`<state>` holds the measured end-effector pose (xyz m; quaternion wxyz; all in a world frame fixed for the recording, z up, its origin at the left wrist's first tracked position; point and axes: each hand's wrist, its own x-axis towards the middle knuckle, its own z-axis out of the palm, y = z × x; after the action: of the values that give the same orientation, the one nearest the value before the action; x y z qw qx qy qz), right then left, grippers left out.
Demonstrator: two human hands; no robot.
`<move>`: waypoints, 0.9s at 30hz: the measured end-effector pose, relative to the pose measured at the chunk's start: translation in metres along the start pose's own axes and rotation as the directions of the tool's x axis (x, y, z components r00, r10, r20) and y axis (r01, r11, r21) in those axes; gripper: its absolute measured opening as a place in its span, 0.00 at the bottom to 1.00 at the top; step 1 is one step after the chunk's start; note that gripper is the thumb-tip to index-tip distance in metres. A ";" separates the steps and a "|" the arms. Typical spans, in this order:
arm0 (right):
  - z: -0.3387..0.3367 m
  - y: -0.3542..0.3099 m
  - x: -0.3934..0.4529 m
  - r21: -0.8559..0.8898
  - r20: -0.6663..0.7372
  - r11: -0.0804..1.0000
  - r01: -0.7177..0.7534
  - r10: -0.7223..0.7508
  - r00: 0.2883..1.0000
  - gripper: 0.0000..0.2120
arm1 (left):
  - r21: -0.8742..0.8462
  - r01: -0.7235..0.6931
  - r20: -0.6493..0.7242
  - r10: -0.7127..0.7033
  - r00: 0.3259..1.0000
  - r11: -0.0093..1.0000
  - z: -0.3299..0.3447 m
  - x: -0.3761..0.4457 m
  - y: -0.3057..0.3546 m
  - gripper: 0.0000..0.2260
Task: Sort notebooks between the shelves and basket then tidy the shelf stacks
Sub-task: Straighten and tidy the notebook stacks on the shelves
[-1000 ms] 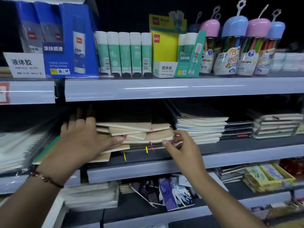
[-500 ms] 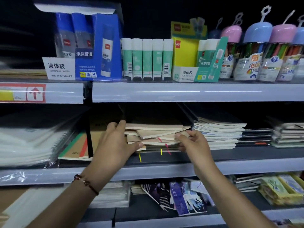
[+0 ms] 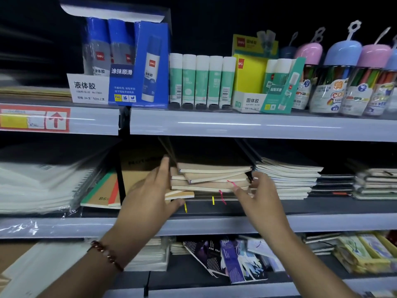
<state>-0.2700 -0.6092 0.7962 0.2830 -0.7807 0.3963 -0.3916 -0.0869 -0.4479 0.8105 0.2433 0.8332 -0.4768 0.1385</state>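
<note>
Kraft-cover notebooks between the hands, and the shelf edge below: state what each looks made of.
Kraft-cover notebooks: matte tan card covers over pale paper page edges, probably kraft paper; no gloss. Shelf edge: smooth grey strip with a soft sheen and long highlights, likely plastic or painted metal; cannot tell which.

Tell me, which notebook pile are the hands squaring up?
The tan kraft-cover stack between the left hand and right hand, with ribbon markers hanging out; the white stack lies untouched.
</note>
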 end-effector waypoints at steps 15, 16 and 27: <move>0.040 -0.040 0.026 -0.509 0.287 0.614 0.603 -0.539 0.792 0.30 | 0.347 -0.147 -0.029 0.167 0.986 0.926 -0.010 0.005 -0.012 0.22; 0.037 -0.042 0.028 -0.505 0.313 0.607 0.614 -0.535 0.785 0.30 | 0.380 -0.149 0.000 0.161 0.987 0.913 -0.013 0.009 -0.008 0.23; 0.018 -0.057 0.038 -0.501 0.316 0.616 0.608 -0.524 0.791 0.25 | 0.246 -0.260 -0.082 0.287 0.954 0.934 -0.015 0.019 -0.042 0.18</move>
<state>-0.2181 -0.6095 0.8441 -0.0801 -0.9379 0.2079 -0.2661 -0.0413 -0.4359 0.8209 0.1500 0.7717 -0.5538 0.2744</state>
